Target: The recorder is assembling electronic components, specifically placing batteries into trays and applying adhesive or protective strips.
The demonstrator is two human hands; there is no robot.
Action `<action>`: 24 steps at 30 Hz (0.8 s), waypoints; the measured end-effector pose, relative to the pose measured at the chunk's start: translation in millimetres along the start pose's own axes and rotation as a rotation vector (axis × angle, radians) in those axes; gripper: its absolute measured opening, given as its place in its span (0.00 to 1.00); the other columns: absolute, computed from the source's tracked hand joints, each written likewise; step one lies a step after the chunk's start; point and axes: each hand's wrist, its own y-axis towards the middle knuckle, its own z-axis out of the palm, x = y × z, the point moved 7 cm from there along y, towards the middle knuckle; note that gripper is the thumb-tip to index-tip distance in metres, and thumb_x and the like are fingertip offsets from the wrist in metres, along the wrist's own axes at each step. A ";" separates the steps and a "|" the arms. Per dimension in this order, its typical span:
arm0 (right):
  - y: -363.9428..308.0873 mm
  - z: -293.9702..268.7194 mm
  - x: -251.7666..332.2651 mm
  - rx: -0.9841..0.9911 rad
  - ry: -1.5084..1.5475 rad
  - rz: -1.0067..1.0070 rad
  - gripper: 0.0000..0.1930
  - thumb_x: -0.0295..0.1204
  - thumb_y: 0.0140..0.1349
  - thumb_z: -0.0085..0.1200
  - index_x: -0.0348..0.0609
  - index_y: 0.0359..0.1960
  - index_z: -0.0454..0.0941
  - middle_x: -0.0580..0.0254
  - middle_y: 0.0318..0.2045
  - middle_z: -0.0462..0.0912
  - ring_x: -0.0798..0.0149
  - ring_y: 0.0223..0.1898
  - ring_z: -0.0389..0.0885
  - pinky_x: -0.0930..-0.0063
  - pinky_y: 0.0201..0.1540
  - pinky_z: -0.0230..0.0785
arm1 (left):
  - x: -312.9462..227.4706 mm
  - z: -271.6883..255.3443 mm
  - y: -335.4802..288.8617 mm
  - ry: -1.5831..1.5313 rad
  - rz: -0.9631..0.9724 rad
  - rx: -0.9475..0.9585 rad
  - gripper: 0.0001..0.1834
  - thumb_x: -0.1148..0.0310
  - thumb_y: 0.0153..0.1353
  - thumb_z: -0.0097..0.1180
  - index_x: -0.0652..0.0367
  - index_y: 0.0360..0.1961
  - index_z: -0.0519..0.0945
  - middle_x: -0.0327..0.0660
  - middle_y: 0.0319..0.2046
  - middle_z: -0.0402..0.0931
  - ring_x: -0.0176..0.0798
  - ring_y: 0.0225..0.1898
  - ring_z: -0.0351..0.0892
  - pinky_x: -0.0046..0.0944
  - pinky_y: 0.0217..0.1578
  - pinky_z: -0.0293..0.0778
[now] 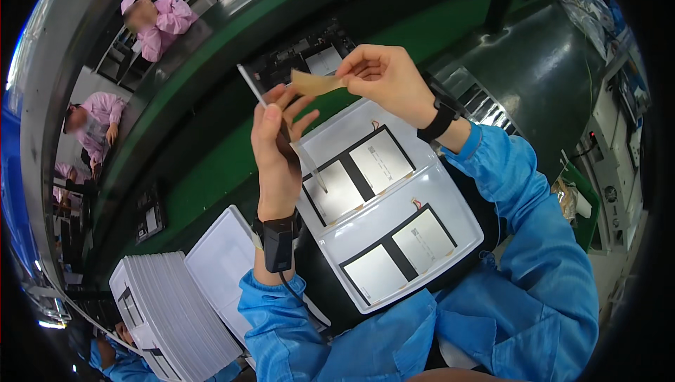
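My left hand (276,160) grips a thin flat battery pack (252,85), turned nearly edge-on so that its faces are mostly hidden. A yellowish-brown strip of film (313,85) is pinched between the thumb and forefinger of my right hand (390,81). Its other end reaches my left fingertips; whether it still sticks to the pack I cannot tell. Below both hands lies a white two-compartment tray (464,217). A silver battery pack (383,160) with a black middle band and short wires rests in the far compartment, and a similar battery pack (423,241) in the near one.
Stacked white trays (183,312) stand at lower left beside a leaning white tray (221,255). Dark device housings (309,52) lie on the green conveyor belt (211,171). Co-workers in pink (165,20) sit across the line. Grey equipment (612,185) stands right.
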 end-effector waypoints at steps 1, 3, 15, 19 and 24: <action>-3.1 4.2 4.3 0.005 0.003 0.001 0.07 0.19 0.58 0.61 0.35 0.39 0.85 0.61 0.32 0.87 0.75 0.36 0.85 0.79 0.42 0.79 | -2.3 -6.9 0.5 0.030 0.033 -0.017 0.34 0.54 0.70 0.57 0.69 0.65 0.64 0.53 0.61 0.72 0.44 0.58 0.77 0.43 0.60 0.73; -21.8 26.1 20.6 0.118 -0.026 0.014 0.06 0.19 0.61 0.60 0.33 0.40 0.83 0.62 0.36 0.86 0.73 0.39 0.85 0.79 0.45 0.78 | -4.0 -9.5 0.1 0.103 0.077 -0.066 0.34 0.54 0.69 0.58 0.69 0.65 0.64 0.53 0.61 0.72 0.45 0.58 0.77 0.43 0.60 0.73; -59.7 60.8 49.0 0.133 -0.169 -0.205 0.14 0.25 0.57 0.70 0.31 0.43 0.84 0.54 0.35 0.88 0.65 0.35 0.89 0.75 0.42 0.82 | -3.2 -10.7 -8.9 0.378 0.264 -0.281 0.30 0.60 0.67 0.65 0.68 0.61 0.69 0.47 0.57 0.75 0.36 0.53 0.76 0.38 0.58 0.69; -60.8 60.9 39.0 0.098 -0.147 -0.206 0.13 0.23 0.58 0.69 0.32 0.44 0.85 0.53 0.34 0.88 0.65 0.35 0.89 0.76 0.41 0.82 | -2.3 -13.2 -8.7 0.442 0.297 -0.293 0.34 0.53 0.68 0.61 0.72 0.62 0.68 0.54 0.57 0.75 0.44 0.55 0.79 0.44 0.56 0.75; -53.7 60.6 27.5 0.140 -0.022 -0.063 0.09 0.21 0.61 0.64 0.33 0.43 0.85 0.57 0.34 0.88 0.70 0.35 0.88 0.77 0.41 0.81 | 0.0 -16.0 -8.7 0.389 0.254 -0.284 0.32 0.56 0.67 0.63 0.69 0.61 0.69 0.48 0.56 0.75 0.38 0.54 0.76 0.40 0.59 0.69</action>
